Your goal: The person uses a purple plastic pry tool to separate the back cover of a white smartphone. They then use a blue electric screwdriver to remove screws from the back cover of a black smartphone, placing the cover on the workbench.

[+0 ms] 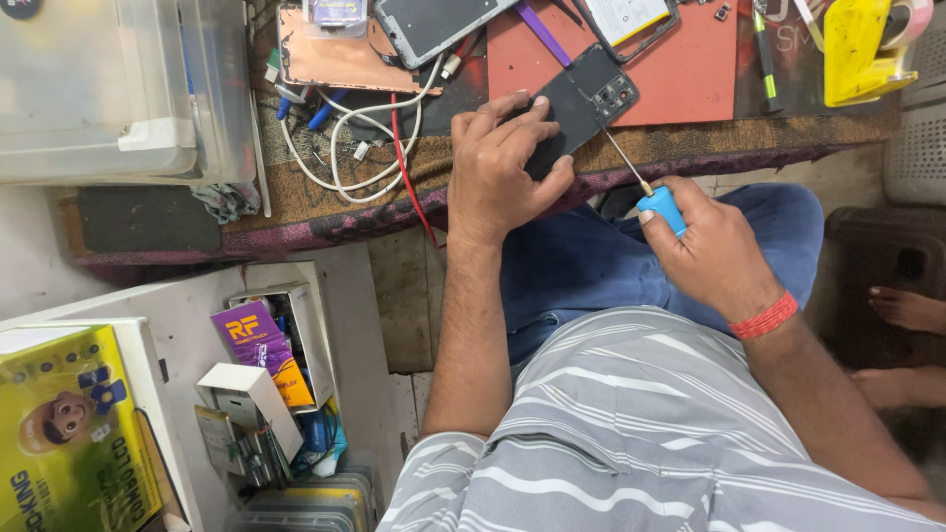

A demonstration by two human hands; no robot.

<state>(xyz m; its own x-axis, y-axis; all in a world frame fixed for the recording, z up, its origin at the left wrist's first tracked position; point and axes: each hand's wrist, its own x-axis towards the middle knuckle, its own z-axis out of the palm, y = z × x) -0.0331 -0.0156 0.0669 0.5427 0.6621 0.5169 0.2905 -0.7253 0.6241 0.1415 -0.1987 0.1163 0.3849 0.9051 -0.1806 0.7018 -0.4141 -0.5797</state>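
- Head view, looking straight down: the left hand (498, 167) lies flat over the near end of a dark phone (581, 103), fingers (512, 108) spread along its edge and thumb hooked on the near side, pinning it down.
- That phone sits at the front edge of the worktop (788, 138), tilted, its far end lying over a red mat (690, 79), camera cluster at the far corner.
- Over to the right hand (709, 251): fingers curled tight round the blue handle of a screwdriver (645, 192), the thin shaft running up and left, with the tip at the phone's right edge.
- A red band (764, 317) circles the right wrist.
- Left of the phone, white cables (355, 148) and a red wire (404, 167) loop across the worktop, close to the left hand.
- Further back, a copper-coloured plate (330, 59) and another phone (429, 25), screen up.
- A yellow tape dispenser (862, 49) sits at the far right, well apart from both hands.
- Clear plastic boxes (108, 89) stand at the far left.
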